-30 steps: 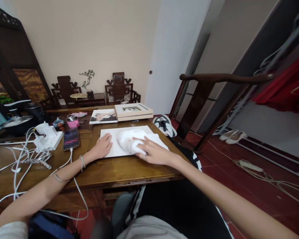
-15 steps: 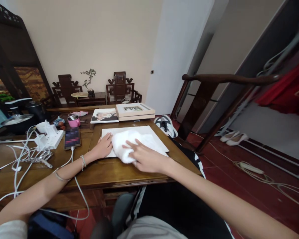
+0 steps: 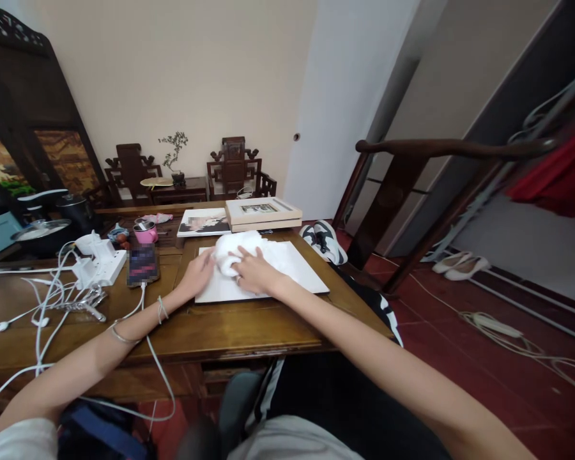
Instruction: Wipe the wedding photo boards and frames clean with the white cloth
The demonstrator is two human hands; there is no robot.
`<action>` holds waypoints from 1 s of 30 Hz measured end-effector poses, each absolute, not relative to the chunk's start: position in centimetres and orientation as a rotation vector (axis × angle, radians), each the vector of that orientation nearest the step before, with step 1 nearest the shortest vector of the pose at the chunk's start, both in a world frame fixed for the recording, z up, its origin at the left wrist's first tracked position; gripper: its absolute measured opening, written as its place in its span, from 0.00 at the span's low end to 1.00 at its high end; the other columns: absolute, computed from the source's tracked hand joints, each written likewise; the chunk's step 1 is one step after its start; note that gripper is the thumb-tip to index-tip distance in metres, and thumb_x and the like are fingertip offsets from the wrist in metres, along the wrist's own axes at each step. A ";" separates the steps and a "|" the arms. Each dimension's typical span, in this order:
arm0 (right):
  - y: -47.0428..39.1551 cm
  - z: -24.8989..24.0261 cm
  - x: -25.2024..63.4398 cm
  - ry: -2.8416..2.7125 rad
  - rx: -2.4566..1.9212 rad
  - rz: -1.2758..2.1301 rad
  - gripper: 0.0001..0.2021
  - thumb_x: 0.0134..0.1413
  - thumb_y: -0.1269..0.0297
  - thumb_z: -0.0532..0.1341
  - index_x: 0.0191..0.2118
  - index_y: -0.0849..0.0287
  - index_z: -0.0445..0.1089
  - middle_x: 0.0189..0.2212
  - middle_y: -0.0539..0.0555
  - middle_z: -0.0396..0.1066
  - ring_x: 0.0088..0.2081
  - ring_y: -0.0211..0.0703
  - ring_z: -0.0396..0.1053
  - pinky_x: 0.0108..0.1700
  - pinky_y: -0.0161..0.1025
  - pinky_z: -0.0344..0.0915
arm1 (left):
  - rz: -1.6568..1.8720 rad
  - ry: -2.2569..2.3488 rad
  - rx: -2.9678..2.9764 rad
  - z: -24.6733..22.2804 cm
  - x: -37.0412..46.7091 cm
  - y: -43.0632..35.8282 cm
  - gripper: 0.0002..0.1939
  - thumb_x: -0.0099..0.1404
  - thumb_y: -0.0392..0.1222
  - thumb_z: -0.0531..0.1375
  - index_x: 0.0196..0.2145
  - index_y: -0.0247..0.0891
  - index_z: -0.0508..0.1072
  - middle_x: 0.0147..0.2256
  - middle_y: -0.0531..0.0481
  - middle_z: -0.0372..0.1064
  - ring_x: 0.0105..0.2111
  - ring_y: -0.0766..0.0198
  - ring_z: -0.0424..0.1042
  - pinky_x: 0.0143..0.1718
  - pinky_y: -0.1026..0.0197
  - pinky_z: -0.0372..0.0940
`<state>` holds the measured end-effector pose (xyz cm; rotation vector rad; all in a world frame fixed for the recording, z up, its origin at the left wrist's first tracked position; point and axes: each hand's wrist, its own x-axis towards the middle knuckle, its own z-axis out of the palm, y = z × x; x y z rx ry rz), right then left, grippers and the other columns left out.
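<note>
A white fluffy cloth (image 3: 234,245), bunched up, lies on a flat white board (image 3: 299,271) near the right end of the wooden table. My right hand (image 3: 256,271) grips the cloth from its near side, some fingers spread over the top. At the board's left edge is my left hand (image 3: 199,275), fingers stretched toward the cloth's left side. Its fingertips are beside the cloth; whether they touch it is unclear. The cloth hides part of the board.
Behind the board are a picture panel (image 3: 204,223) and a framed picture (image 3: 263,214). To the left are a phone (image 3: 142,264) on a cable, a power strip (image 3: 108,267), tangled white cables and a pink cup (image 3: 146,233). A wooden chair (image 3: 393,191) stands right.
My right hand and the cloth have moved away from me and leftward over the board, uncovering its near edge. My left hand has shifted slightly, its fingers lifting beside the cloth.
</note>
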<state>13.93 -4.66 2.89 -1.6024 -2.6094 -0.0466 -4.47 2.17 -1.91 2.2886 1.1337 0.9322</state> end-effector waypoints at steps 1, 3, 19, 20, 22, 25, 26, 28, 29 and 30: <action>-5.5 2.9 13.2 -2.641 -1.530 -0.044 0.19 0.52 0.73 0.54 0.49 0.63 0.71 0.65 0.62 0.52 0.66 0.64 0.44 0.59 0.71 0.44 | 1.041 1.131 2.196 -1.7 -4.5 2.2 0.24 0.67 0.45 0.47 0.57 0.35 0.64 0.58 0.42 0.64 0.58 0.57 0.63 0.61 0.53 0.54; -7.9 3.1 12.3 -2.711 -1.329 -0.043 0.17 0.52 0.72 0.54 0.46 0.64 0.73 0.63 0.62 0.56 0.66 0.61 0.45 0.61 0.67 0.45 | 1.176 1.151 2.051 -1.3 -4.4 2.3 0.23 0.68 0.45 0.46 0.56 0.35 0.65 0.57 0.44 0.65 0.57 0.58 0.64 0.60 0.55 0.56; -0.5 4.1 16.5 -2.335 -1.776 0.103 0.19 0.56 0.68 0.48 0.48 0.62 0.71 0.48 0.61 0.73 0.48 0.55 0.69 0.46 0.41 0.62 | 0.445 1.247 2.666 -1.6 -4.2 1.2 0.23 0.69 0.42 0.46 0.58 0.32 0.63 0.64 0.37 0.53 0.65 0.51 0.49 0.64 0.42 0.47; 0.5 4.2 15.5 -2.349 -1.738 0.120 0.19 0.56 0.68 0.49 0.48 0.62 0.71 0.49 0.60 0.73 0.48 0.54 0.68 0.46 0.40 0.62 | 0.456 1.240 2.666 -1.5 -4.1 1.1 0.23 0.69 0.42 0.46 0.57 0.32 0.64 0.63 0.37 0.54 0.65 0.51 0.51 0.63 0.42 0.47; 2.0 4.3 13.5 -2.376 -1.669 0.152 0.18 0.55 0.66 0.50 0.48 0.61 0.71 0.49 0.58 0.73 0.48 0.52 0.68 0.46 0.38 0.61 | 0.486 1.216 2.666 -1.2 -4.1 1.0 0.22 0.68 0.42 0.47 0.56 0.32 0.66 0.61 0.37 0.57 0.63 0.50 0.55 0.63 0.41 0.49; 3.0 4.3 12.0 -2.355 -1.638 0.166 0.18 0.55 0.65 0.51 0.49 0.60 0.71 0.50 0.57 0.73 0.49 0.52 0.68 0.47 0.38 0.61 | 0.516 1.197 2.677 -1.2 -4.1 0.9 0.21 0.68 0.41 0.47 0.55 0.33 0.67 0.59 0.38 0.61 0.61 0.49 0.58 0.63 0.41 0.49; 3.0 4.1 12.2 -2.329 -1.650 0.161 0.19 0.56 0.65 0.50 0.49 0.61 0.70 0.50 0.58 0.72 0.50 0.52 0.67 0.48 0.38 0.61 | 0.511 1.199 2.683 -1.2 -4.2 0.9 0.21 0.68 0.42 0.47 0.55 0.33 0.66 0.60 0.38 0.60 0.62 0.50 0.57 0.63 0.41 0.49; 2.9 3.9 13.9 -2.269 -1.695 0.145 0.20 0.58 0.65 0.48 0.50 0.64 0.70 0.52 0.61 0.71 0.51 0.53 0.66 0.49 0.39 0.61 | 0.490 1.215 2.689 -1.4 -4.2 0.9 0.22 0.69 0.42 0.46 0.56 0.34 0.65 0.61 0.38 0.58 0.63 0.51 0.54 0.63 0.41 0.48; 2.7 3.7 15.2 -2.239 -1.724 0.136 0.20 0.58 0.65 0.47 0.50 0.65 0.69 0.52 0.62 0.70 0.51 0.53 0.66 0.49 0.40 0.61 | 0.478 1.219 2.690 -1.5 -4.3 0.9 0.22 0.69 0.42 0.46 0.57 0.34 0.64 0.62 0.38 0.57 0.64 0.52 0.53 0.64 0.42 0.48; 2.4 3.6 16.7 -2.211 -1.756 0.128 0.21 0.58 0.64 0.47 0.50 0.66 0.69 0.52 0.62 0.70 0.51 0.54 0.67 0.48 0.40 0.61 | 0.471 1.221 2.687 -1.5 -4.3 0.9 0.22 0.69 0.42 0.46 0.57 0.34 0.64 0.62 0.38 0.57 0.64 0.53 0.53 0.64 0.42 0.48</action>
